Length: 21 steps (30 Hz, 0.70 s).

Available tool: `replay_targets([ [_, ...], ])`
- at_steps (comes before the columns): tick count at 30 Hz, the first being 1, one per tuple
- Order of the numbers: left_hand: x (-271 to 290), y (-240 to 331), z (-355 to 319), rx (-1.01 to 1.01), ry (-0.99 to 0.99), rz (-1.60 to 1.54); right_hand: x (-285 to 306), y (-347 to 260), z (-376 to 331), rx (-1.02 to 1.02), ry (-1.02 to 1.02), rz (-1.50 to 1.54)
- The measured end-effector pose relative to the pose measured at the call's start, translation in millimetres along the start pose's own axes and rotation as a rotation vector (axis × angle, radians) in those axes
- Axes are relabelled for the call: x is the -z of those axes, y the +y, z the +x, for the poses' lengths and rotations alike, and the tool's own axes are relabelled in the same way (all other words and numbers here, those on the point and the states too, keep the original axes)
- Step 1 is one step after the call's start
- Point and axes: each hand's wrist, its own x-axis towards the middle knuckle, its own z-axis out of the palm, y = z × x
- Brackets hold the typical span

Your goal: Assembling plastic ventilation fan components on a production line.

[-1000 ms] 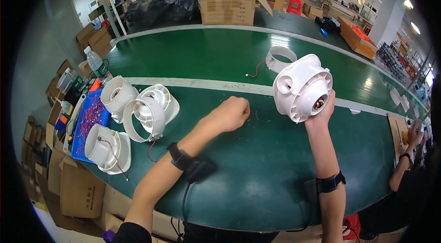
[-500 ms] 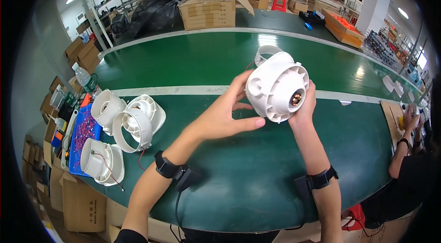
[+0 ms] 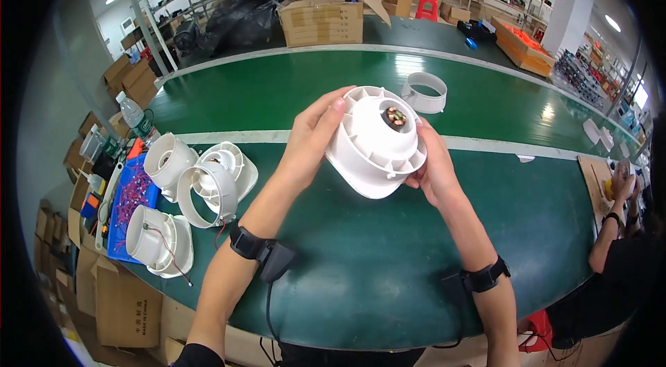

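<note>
Head view: left hand [image 3: 309, 137], right hand [image 3: 437, 167], fingers clamped on opposite sides of white plastic housing [image 3: 366, 134] over green counter [image 3: 361, 263]; copper-coloured core [image 3: 395, 117] showing. White ring [image 3: 424, 103] beyond.

hands [image 3: 313, 134] [image 3: 436, 167]: 2 | held housing [image 3: 371, 148]: 1 | white parts [image 3: 177, 167] [image 3: 223, 191] [image 3: 248, 174] [image 3: 144, 245] at left: 4 | far ring [image 3: 425, 103]: 1 | blue tray [image 3: 116, 246]: 1

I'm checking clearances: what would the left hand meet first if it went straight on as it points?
The left hand would meet the white housing first, which it touches; beyond that, depth is hard to judge.
</note>
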Motion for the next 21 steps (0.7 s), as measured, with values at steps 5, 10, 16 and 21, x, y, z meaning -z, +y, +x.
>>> replay_targets([
  [5, 1.8, 2.1, -1.4, -0.042, -0.103, 0.110, 13.2, 3.9, 3.8, 0.001, 0.045, 0.053],
  [10, 1.3, 16.6, -10.5, -0.134, -0.297, 0.411, 32.0, 20.6, 5.9, -0.110, 0.025, 0.049],
  [16, -12.6, 21.6, -16.9, -0.045, -0.444, 0.283, 55.1, 52.7, 12.0, 0.051, 0.088, 0.284],
  [21, -18.6, 41.0, -22.3, -0.055, -0.395, 0.447, 47.0, 47.1, 8.7, 0.121, 0.136, 0.294],
])
